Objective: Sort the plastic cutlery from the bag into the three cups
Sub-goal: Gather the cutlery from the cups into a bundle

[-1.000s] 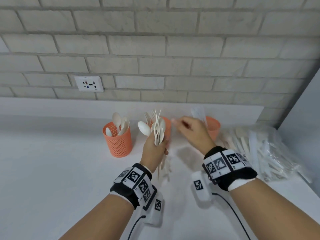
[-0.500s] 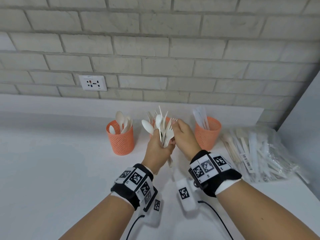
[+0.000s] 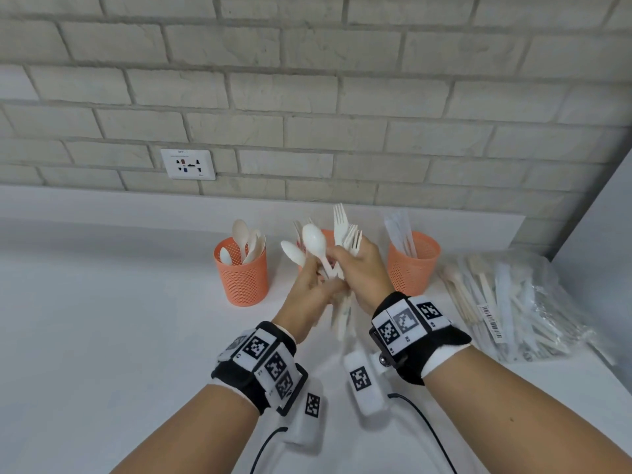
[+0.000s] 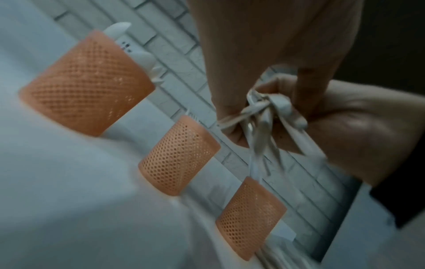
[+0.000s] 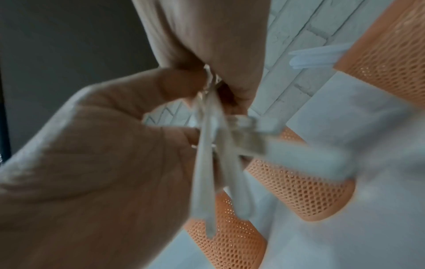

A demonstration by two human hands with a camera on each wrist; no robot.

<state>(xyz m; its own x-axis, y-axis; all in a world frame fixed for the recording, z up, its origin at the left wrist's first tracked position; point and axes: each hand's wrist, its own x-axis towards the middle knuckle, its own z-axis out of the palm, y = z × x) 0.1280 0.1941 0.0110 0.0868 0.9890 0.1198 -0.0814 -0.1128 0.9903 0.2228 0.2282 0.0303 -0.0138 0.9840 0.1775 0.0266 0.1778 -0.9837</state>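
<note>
My left hand [image 3: 316, 273] grips a bunch of white plastic cutlery [image 3: 337, 234] by the handles, with spoon bowls and fork tines fanned out on top. My right hand [image 3: 343, 260] presses in from the right, its fingers curled round fork handles in the same bunch. The handles [image 4: 260, 116] cross between both palms, blurred in the right wrist view [image 5: 211, 163]. Three orange mesh cups stand in a row: the left cup [image 3: 241, 278] holds spoons, the right cup [image 3: 412, 268] holds knives, and the middle cup [image 3: 326, 234] is mostly hidden behind the hands.
A clear plastic bag [image 3: 513, 302] with several more pieces of cutlery lies at the right on the white counter [image 3: 102, 336]. A brick wall with a socket [image 3: 188, 164] runs behind the cups. A grey panel [image 3: 602, 234] closes the right side.
My right hand has come back from in front of the right cup to the bunch in my left hand and taken hold among the forks. The left hand has kept its grip.
</note>
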